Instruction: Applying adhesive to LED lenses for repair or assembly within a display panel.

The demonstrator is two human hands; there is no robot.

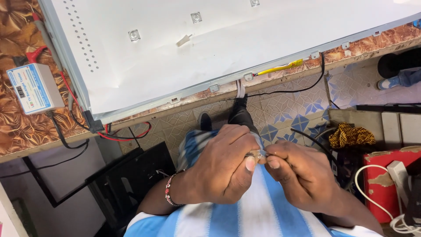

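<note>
1. Left hand [223,169]: closed in front of the striped shirt [254,206], thumb and fingers pinched on one end of a small clear strip piece [258,154]. A beaded bracelet [169,191] sits at the wrist.
2. Right hand [298,175]: fingers curled, thumb and forefinger pinching the other end of the same piece; the two hands meet over it.
3. Small clear strip piece: held between both hands above the lap, well apart from the bench. Mostly hidden by the fingertips; its exact kind cannot be told.
4. White backlight panel [219,48]: lies flat on the patterned bench [26,127], with round lenses [134,35] set in its sheet and a loose scrap near the middle.
5. Small white tester box [35,87]: on the bench left of the panel, red and black leads [127,134] trailing to the panel corner.
6. Yellow-sleeved wire [280,68]: at the panel's near edge.
7. Step in hand, as judged: fine fingertip handling of the small piece, peeling or separating. Any further move calls for a steady pinch and light pull, since the part looks slight.
</note>
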